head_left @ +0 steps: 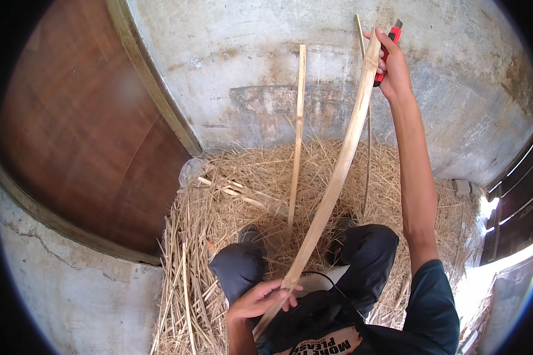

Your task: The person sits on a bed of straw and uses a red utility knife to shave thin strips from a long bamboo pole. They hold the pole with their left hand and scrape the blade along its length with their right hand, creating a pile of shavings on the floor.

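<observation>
- A long bamboo strip (337,171) runs in a shallow curve from the person's lap up toward the far wall, pale tan, flat-faced and narrow, widest near the lower end and tapering a little toward the top.
- Its surface looks freshly split: light, dry, with faint grain lines along its length and a slightly darker edge on the right side.
- The left hand (260,299) holds the lower end just above the lap, fingers curled shut round the strip with the thumb on top; the grip there is closed on it.
- The right hand (391,68) is stretched out at arm's length at the upper end, closed round a red utility knife (388,50) whose dark tip pokes out above the fingers. The knife sits right against the strip's upper right edge; whether the blade bites into it I cannot tell.
- The person sits with knees bent in dark trousers (361,248) over a bed of straw (243,195) that covers the floor.
- Two thinner sticks (297,136) lean against the grey concrete wall (243,65) behind, one left of the strip, the other largely hidden behind it.
- A few short pale offcuts (231,190) lie on the straw to the left.
- A brown wooden panel (83,124) fills the left side.
</observation>
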Available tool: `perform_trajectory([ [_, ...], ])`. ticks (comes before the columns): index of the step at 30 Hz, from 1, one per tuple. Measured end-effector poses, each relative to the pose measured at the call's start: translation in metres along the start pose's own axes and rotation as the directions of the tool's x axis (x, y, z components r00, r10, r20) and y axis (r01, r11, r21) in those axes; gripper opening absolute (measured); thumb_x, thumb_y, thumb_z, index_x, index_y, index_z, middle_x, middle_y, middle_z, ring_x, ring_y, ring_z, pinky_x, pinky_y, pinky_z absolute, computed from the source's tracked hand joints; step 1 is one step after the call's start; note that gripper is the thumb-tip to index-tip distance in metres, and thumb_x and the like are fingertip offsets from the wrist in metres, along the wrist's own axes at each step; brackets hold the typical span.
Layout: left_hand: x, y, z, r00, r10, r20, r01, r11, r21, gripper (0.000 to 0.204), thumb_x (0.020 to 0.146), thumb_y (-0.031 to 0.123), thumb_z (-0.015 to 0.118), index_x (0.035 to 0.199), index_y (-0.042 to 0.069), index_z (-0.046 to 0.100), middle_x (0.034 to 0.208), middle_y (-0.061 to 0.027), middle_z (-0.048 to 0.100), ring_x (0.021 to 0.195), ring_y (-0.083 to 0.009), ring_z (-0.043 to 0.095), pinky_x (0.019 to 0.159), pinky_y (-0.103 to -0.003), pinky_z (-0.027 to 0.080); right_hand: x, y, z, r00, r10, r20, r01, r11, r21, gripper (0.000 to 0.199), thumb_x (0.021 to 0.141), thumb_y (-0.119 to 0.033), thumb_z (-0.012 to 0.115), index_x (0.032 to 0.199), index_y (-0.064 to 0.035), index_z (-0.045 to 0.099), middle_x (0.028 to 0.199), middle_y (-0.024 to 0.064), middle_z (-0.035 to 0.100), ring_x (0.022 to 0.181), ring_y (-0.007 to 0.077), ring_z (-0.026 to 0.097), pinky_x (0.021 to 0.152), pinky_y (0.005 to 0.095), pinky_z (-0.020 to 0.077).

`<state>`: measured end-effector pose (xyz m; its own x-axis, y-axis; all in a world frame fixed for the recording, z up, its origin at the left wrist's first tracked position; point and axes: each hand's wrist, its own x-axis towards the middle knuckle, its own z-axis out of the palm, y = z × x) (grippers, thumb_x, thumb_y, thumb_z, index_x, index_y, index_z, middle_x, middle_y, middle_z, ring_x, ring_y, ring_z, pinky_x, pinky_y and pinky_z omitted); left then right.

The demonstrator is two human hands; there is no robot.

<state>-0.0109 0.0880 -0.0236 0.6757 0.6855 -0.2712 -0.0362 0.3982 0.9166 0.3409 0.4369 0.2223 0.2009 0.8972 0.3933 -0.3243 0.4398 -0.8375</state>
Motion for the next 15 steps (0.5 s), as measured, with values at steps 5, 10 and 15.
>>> perform_trajectory([
  [5, -0.001, 0.003, 0.023, 0.889, 0.170, -0.425, -0.135, 0.985, 0.111, 0.041, 0.110, 0.022, 0.067, 0.142, -0.003, 0.067, 0.100, -0.0043, 0.072, 0.088, -0.0098, 0.064, 0.083, -0.028, 0.053, -0.004, -0.003, -0.014, 0.989, -0.018, 0.150, 0.007, 0.997, 0.072, 0.053, 0.110, -0.044, 0.062, 0.136, 0.0023, 0.067, 0.078, -0.0046, 0.051, 0.053, 0.0020, 0.030, 0.047, 0.0220, 0.0268],
  [10, -0.004, 0.055, 0.057, 0.543, 0.473, -0.694, -0.147, 0.867, 0.477, 0.043, 0.093, 0.003, 0.083, 0.134, -0.006, 0.073, 0.100, -0.0036, 0.068, 0.094, -0.0122, 0.062, 0.088, -0.026, 0.050, -0.051, 0.005, -0.013, 0.999, 0.013, 0.029, -0.012, 0.999, -0.050, 0.067, 0.109, -0.049, 0.062, 0.151, 0.0028, 0.055, 0.120, 0.0117, 0.066, 0.054, 0.0013, 0.034, 0.046, 0.0205, 0.0279],
  [15, 0.008, 0.073, 0.062, 0.460, 0.633, -0.623, -0.163, 0.750, 0.641, 0.055, 0.089, -0.003, 0.082, 0.142, -0.005, 0.067, 0.100, -0.0053, 0.066, 0.088, -0.0132, 0.059, 0.083, -0.025, 0.047, -0.136, 0.018, 0.003, 0.992, 0.106, 0.069, -0.100, 0.992, -0.081, 0.068, 0.110, -0.051, 0.060, 0.152, 0.0016, 0.054, 0.113, 0.0092, 0.066, 0.054, 0.0014, 0.036, 0.047, 0.0206, 0.0285],
])
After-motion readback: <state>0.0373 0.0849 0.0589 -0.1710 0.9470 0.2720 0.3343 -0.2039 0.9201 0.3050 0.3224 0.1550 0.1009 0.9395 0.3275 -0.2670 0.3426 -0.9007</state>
